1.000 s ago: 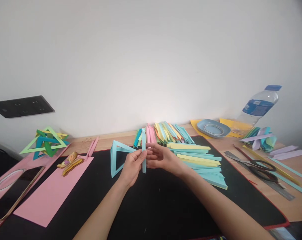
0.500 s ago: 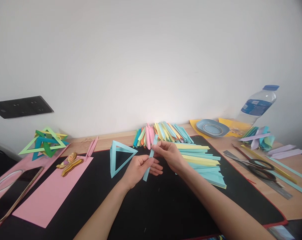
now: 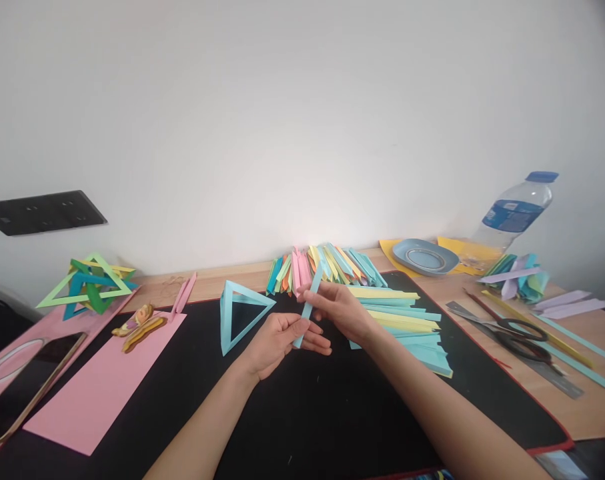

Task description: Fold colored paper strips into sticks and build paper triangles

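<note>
Hands (image 3: pixel 276 342) (image 3: pixel 343 312) hold a strip (image 3: pixel 307 309) between blue triangle (image 3: pixel 226 321) and strip pile (image 3: pixel 409 323).

Hands (image 3: pixel 277 341) (image 3: pixel 339 312) partly hide the blue strip (image 3: pixel 317 277) (mid-length)

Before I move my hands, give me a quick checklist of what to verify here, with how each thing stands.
1. Blue strip secured: ok, held by both the left hand and the right hand.
2. Sharp crease along the strip: cannot tell, too small.
3. Blue triangular frame apart from the left hand: ok, a narrow gap shows.
4. Blue and yellow strip pile with even ends: not ok, they are staggered.
5. Pile untouched by the right forearm: cannot tell, they overlap in view.
6. Scissors off the black mat: ok, to its right.
</note>
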The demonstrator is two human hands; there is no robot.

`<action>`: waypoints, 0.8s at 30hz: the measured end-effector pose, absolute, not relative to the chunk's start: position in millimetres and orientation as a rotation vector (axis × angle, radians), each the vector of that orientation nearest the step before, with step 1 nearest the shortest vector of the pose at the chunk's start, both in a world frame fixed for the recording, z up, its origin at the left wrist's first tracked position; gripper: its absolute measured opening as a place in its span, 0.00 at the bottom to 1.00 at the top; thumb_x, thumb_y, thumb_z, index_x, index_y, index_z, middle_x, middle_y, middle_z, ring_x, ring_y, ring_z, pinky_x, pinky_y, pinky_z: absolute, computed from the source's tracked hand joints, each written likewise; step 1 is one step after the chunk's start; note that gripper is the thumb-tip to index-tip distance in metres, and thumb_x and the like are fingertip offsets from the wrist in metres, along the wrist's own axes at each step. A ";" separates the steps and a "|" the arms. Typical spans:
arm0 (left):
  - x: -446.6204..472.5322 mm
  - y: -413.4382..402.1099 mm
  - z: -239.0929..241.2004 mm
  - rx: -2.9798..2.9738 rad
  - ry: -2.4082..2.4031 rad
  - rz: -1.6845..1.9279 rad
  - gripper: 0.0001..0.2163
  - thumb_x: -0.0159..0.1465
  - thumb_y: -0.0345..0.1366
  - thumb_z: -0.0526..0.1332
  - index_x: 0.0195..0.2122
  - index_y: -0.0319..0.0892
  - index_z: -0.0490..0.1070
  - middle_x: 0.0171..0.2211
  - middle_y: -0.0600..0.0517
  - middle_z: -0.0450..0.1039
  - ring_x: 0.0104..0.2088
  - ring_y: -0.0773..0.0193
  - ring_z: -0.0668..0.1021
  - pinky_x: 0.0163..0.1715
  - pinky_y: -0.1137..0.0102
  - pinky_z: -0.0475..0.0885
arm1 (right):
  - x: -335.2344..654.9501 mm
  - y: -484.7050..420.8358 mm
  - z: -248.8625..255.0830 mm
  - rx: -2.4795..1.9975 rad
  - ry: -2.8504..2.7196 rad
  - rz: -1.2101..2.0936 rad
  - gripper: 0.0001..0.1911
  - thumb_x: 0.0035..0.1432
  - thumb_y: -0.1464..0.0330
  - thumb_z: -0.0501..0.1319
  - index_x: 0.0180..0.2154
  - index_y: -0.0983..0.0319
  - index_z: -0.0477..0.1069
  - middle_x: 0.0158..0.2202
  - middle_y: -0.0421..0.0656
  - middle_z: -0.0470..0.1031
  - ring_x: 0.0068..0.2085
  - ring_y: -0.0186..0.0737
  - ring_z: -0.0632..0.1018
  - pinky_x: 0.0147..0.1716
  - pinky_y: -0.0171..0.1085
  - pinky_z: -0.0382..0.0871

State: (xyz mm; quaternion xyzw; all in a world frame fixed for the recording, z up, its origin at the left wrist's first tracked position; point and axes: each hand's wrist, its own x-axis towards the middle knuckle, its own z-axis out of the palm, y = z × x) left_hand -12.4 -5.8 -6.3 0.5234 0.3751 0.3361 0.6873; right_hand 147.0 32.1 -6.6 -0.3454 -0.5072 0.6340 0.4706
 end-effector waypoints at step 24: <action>-14.8 -1.8 2.0 1.097 0.941 1.195 0.15 0.57 0.40 0.65 0.41 0.34 0.74 0.25 0.49 0.77 0.24 0.59 0.80 0.33 0.63 0.74 | 143.5 35.1 -11.7 -0.830 -0.850 1.382 0.27 0.40 0.59 0.71 0.42 0.61 0.69 0.29 0.37 0.72 0.29 0.31 0.73 0.27 0.32 0.68</action>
